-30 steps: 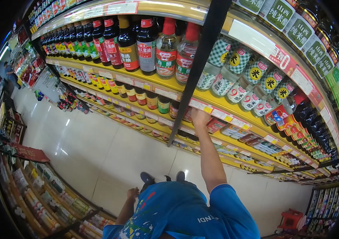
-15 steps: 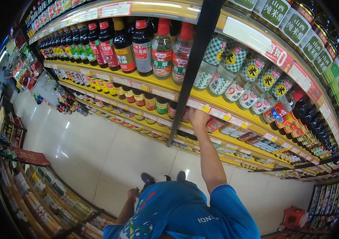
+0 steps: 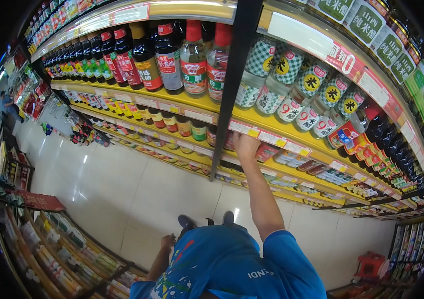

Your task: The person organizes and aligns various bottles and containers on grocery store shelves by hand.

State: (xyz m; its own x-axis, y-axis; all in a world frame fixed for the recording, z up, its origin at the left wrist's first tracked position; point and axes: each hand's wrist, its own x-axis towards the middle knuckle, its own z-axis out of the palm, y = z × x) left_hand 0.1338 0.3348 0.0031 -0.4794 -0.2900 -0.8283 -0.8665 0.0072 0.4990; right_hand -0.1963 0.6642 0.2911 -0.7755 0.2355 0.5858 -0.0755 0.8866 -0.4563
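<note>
My right hand [image 3: 246,147] reaches in under the price strip [image 3: 267,136] of the yellow shelf, into the tier below. Its fingers are hidden by the shelf edge and the hand itself, so what they touch does not show. Nearest to it on that tier are red-labelled jars or packs [image 3: 266,153]. Just above stand clear rice vinegar bottles [image 3: 288,107] with green checked labels. Low beside my body hangs my left hand [image 3: 167,241], over the floor and away from the shelves. It is small and dark in view, and its finger pose is unclear.
A black upright post [image 3: 232,74] divides the shelving just left of my right arm. Dark soy sauce bottles [image 3: 169,65] and red-capped white vinegar bottles [image 3: 193,67] line the left bay. Behind me are more shelves [image 3: 47,249] and a red stool-like object [image 3: 370,266].
The view has shifted slightly, so the shelves sit a little further left and lower. My right hand stays under the shelf edge; my left hand still hangs by my side.
</note>
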